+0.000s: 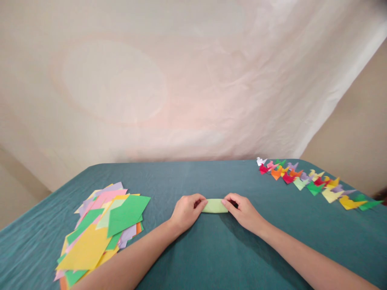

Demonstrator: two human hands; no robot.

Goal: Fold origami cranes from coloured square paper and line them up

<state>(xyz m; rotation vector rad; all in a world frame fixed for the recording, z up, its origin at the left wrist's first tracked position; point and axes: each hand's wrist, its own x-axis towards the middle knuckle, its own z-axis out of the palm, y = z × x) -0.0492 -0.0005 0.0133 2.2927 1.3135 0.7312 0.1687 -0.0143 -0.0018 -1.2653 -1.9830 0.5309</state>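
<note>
A light green piece of folded paper (215, 206) stretches between my two hands near the middle of the table. My left hand (188, 210) pinches its left end between thumb and fingers. At the opposite end, my right hand (242, 210) grips the paper in the same way. The paper forms a short, wide strip, and its ends are partly hidden under my fingertips. Whether it rests on the cloth or is held just above it, I cannot tell.
A loose pile of coloured paper sheets (87, 245) lies on the left, close to my left forearm. Several small folded paper birds (300, 183) stand in rows at the back right. Dark green cloth (193, 257) covers the table, and a pale sheet (193, 100) hangs behind.
</note>
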